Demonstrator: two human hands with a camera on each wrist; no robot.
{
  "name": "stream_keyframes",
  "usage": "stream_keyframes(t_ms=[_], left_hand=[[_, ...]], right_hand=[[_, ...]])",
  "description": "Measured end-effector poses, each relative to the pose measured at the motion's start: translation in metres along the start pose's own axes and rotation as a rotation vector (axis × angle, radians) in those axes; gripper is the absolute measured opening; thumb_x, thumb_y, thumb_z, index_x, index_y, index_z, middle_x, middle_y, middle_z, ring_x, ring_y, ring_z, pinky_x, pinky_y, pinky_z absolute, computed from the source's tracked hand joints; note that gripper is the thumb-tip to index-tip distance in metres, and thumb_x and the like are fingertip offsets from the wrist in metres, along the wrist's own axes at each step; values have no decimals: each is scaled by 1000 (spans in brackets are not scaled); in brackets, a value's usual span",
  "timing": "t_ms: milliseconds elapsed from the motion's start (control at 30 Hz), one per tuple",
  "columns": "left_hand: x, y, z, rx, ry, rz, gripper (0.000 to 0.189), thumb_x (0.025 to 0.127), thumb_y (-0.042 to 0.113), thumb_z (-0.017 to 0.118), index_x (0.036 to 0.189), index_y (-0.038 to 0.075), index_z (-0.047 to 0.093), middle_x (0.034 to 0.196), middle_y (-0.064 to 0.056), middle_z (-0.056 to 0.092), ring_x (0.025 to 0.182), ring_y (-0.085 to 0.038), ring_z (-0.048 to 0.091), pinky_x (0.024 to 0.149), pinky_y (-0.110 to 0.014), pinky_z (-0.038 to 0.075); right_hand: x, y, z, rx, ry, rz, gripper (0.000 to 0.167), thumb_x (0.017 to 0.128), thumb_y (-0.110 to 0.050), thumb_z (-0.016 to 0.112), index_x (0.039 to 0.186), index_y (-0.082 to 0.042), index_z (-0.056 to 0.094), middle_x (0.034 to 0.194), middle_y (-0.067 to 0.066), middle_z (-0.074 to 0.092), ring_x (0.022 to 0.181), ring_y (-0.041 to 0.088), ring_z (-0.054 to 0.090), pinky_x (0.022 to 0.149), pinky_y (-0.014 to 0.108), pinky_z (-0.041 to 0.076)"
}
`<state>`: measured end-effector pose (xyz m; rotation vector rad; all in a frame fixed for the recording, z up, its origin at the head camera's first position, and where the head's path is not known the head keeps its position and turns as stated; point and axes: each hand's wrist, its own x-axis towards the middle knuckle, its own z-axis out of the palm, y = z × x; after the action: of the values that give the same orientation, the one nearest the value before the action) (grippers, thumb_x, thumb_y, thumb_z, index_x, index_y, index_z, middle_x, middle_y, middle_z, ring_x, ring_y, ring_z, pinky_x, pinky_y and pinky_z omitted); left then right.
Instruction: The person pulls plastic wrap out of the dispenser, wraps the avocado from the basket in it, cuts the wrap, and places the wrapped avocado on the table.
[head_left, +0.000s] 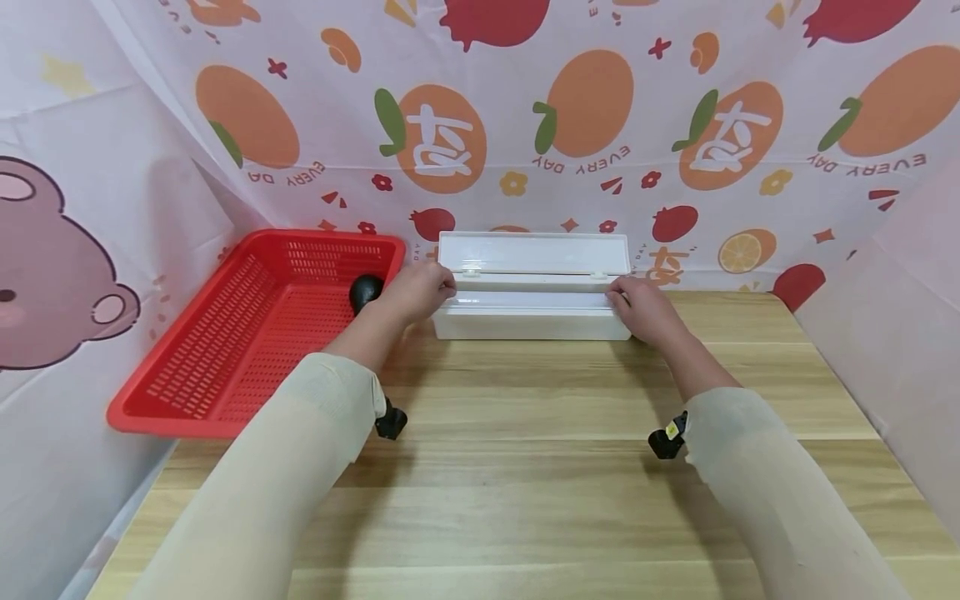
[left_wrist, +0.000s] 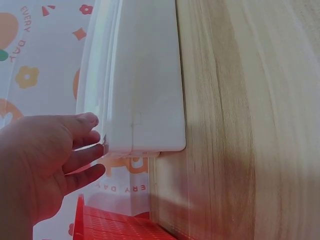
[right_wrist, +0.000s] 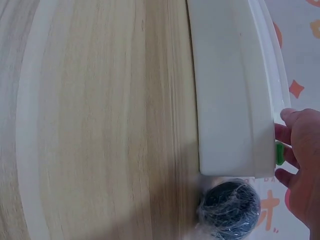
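Observation:
A long white lidded box (head_left: 532, 325) stands at the back of the wooden table, its hinged lid (head_left: 532, 250) raised. Inside, a shiny pale strip (head_left: 532, 300) stretches lengthwise between both hands. My left hand (head_left: 423, 292) grips the box's left end at the top edge; the left wrist view has its thumb and fingertips (left_wrist: 85, 177) right at that corner. At the opposite end my right hand (head_left: 645, 308) grips the upper edge, thumb on top. A small green piece (right_wrist: 279, 153) shows between its fingers. Beside this end lies a round black object (right_wrist: 230, 207) in crinkled clear film.
To the left sits a red perforated basket (head_left: 247, 333) with a dark round object (head_left: 365, 292) in it, partly behind my left hand. A fruit-printed cloth (head_left: 510, 108) hangs directly behind the box. The wooden table (head_left: 487, 467) extends toward me.

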<state>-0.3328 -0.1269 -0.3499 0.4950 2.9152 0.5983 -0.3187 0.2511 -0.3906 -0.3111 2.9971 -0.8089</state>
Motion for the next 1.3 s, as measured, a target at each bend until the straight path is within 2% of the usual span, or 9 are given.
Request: stream_keyframes(t_ms=[367,500,600,700,800,933,1100,1300], left_hand=[[1,4,-5,-116,6,-37,25,94,15,66,118,12,66,108,-8,63,98,-26,56,91,-39,53],[0,4,-7,-142,9,-57,24,94,14,66,118,12,66,109,-8,62,99,-26,56,92,-39,53],[0,4,-7,-153,12,-57,23,94,14,65,118,12,66,109,-8,63,100,-26,56,92,-39,53],[0,3,-7,-162,11,-57,23,95,14,65,118,11,66,109,-8,63,100,-26,56,92,-40,53],[0,2,-7,-166,14,-65,24,95,15,65,118,12,66,109,-8,63,100,-26,56,93,-40,53],[-1,2,-8,-164,22,-79,25,94,15,66,119,12,67,108,-8,63,100,-27,55,93,-41,53],[-1,2,-8,-175,31,-85,27,93,14,67,120,11,66,109,-9,62,100,-27,55,92,-40,53],[-2,3,-8,-189,43,-87,29,92,14,69,120,12,67,110,-7,62,99,-26,55,92,-38,54]], right_hand=[[4,-4,1,40,75,27,22,103,-17,51,119,-5,59,118,17,61,108,32,52,103,51,44],[6,-7,-1,51,65,14,18,103,-15,50,119,-10,55,112,15,62,101,32,54,94,48,47],[8,-7,-2,40,41,-23,11,103,-13,49,113,-11,54,105,14,61,97,31,52,89,45,46],[10,-7,-3,17,7,-56,15,102,-8,48,109,-10,62,110,14,62,104,32,53,97,48,45],[10,-8,-4,-3,-29,-71,25,102,-6,46,112,-8,68,119,16,62,115,33,53,106,52,41],[11,-10,-5,-6,-57,-61,31,102,-10,44,122,-7,68,124,16,61,118,34,52,107,53,40],[10,-12,-8,16,-65,-16,30,98,-17,54,123,-8,68,119,13,62,107,30,54,98,50,46],[8,-13,-10,29,-24,1,23,96,-10,63,116,-10,72,115,12,66,105,30,56,98,49,48]])
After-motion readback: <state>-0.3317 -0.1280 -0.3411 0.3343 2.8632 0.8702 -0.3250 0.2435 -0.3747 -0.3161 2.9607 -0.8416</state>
